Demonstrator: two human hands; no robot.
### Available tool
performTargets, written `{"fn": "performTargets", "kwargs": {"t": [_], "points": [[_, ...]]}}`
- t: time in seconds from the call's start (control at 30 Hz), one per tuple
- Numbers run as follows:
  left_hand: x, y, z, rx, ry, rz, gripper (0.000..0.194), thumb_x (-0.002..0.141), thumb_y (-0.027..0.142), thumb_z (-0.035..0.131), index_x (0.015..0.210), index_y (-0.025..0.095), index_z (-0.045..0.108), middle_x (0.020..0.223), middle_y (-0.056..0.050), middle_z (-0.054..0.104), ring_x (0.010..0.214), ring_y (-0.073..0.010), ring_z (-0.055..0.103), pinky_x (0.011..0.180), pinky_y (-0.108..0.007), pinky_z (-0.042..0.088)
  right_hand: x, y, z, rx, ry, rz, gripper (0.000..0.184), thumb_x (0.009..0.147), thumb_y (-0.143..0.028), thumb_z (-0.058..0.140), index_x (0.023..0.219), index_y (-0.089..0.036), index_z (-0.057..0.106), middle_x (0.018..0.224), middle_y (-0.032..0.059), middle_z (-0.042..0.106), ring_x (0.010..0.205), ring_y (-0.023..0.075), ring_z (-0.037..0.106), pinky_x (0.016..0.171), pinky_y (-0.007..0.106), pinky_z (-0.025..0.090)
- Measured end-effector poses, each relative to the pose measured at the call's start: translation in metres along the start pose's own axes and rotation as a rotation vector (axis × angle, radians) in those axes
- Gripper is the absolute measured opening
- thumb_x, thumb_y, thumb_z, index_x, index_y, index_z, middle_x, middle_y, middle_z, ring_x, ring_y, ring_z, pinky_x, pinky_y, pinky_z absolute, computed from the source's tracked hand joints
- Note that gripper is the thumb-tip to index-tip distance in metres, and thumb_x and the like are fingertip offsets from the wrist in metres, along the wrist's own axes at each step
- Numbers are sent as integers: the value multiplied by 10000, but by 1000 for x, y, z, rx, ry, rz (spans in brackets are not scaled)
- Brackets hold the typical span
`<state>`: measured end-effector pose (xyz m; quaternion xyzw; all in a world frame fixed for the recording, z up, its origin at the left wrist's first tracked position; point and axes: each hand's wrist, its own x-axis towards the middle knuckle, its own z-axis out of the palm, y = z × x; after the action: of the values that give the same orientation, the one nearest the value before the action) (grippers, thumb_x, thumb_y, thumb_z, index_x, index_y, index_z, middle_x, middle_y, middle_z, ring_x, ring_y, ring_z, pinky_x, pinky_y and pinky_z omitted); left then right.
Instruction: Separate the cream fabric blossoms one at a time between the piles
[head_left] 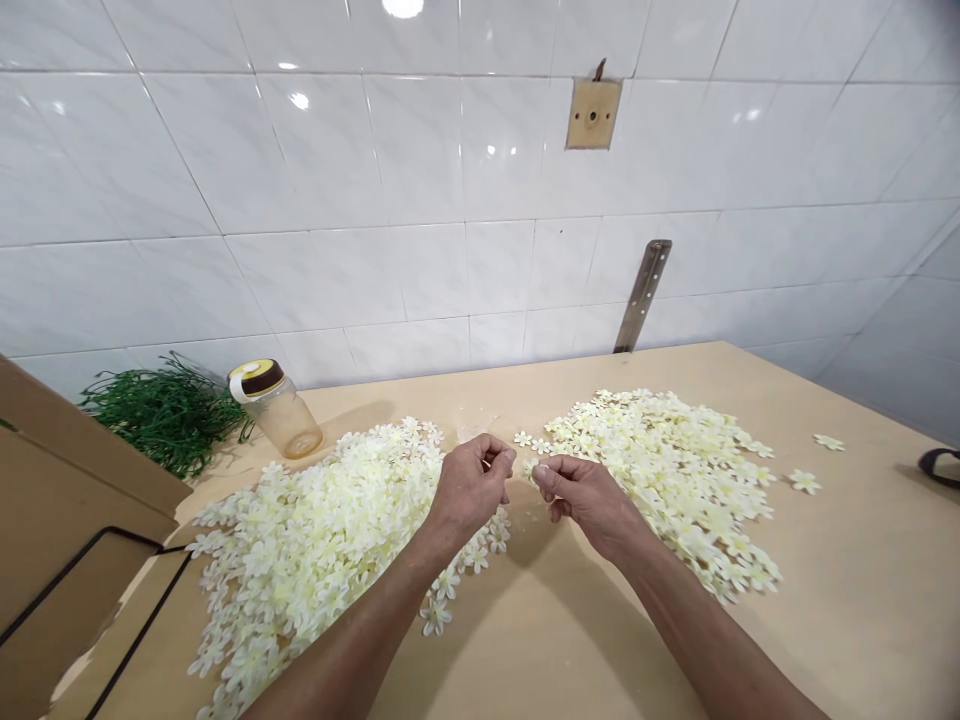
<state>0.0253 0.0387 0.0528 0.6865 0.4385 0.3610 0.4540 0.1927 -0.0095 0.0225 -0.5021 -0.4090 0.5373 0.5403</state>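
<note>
My right hand (589, 500) is closed in a pinch, with a small pale yellow artificial flower (529, 467) at its fingertips. Close beside it, my left hand (469, 485) also pinches thumb and forefinger together; anything between them is too small to make out. A large heap of white and pale yellow artificial flowers (330, 545) spreads under and to the left of my left forearm. To the right of my right hand lies a second pile of similar flowers (660, 460), looking flat and loosely scattered.
A clear bottle (289, 415) with a brown and yellow lid stands at the back left, beside green artificial foliage (169, 410). Cardboard (75, 490) with a black cord borders the table's left side. A tiled wall (420, 270) closes off the back, where a metal bracket (643, 295) rises.
</note>
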Motion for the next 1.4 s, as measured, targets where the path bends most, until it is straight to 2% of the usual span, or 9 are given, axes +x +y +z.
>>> {"fn": "performTargets", "kwargs": {"t": [0.13, 0.3, 0.5, 0.77, 1.0, 1.2, 1.4], "points": [[3, -4, -1, -17, -15, -5, 150, 828, 301, 544, 797, 165, 600, 725, -2, 626, 451, -74, 570, 434, -180, 443, -1, 0, 1, -37, -18, -6, 406, 647, -530, 783, 600, -163, 616, 580, -24, 513, 507, 94, 464, 486, 245, 404], [4, -8, 0, -48, -38, -21, 180, 835, 332, 553, 799, 163, 599, 724, -10, 629, 439, -70, 568, 391, -155, 398, -2, 1, 1, -38, -67, 2, 427, 710, -563, 729, 636, -163, 599, 576, -13, 531, 510, 99, 477, 488, 237, 406], [5, -5, -1, -88, -62, -67, 198, 831, 353, 563, 782, 162, 587, 716, -15, 626, 434, -76, 563, 357, -160, 398, -3, 1, 3, -64, -73, 5, 454, 705, -580, 727, 606, -173, 551, 563, -18, 516, 496, 103, 474, 482, 242, 413], [4, -4, -2, -88, -89, -76, 232, 840, 381, 566, 779, 159, 593, 746, -28, 641, 437, -73, 562, 356, -165, 397, -5, -5, 4, -1, -98, 10, 413, 729, -557, 716, 659, -166, 600, 609, -3, 529, 552, 111, 482, 509, 245, 439], [2, 1, -3, -82, -96, -108, 223, 828, 368, 573, 746, 162, 597, 662, -11, 618, 431, -81, 555, 353, -171, 396, -3, -4, 3, -5, -27, -26, 385, 659, -519, 782, 658, -166, 629, 601, -19, 515, 524, 100, 476, 512, 252, 437], [3, -2, -3, -94, -93, -83, 219, 832, 372, 570, 772, 165, 604, 738, -21, 632, 446, -80, 565, 345, -175, 398, -3, -2, 3, -75, -61, -21, 437, 717, -558, 722, 593, -166, 574, 561, -18, 526, 473, 106, 507, 492, 259, 431], [4, -4, -4, -91, -103, -93, 238, 837, 392, 571, 777, 165, 604, 738, -20, 629, 454, -79, 566, 356, -174, 404, -5, -2, 5, -25, -94, 28, 451, 758, -594, 671, 638, -172, 564, 584, -6, 541, 507, 115, 501, 484, 263, 458]]}}
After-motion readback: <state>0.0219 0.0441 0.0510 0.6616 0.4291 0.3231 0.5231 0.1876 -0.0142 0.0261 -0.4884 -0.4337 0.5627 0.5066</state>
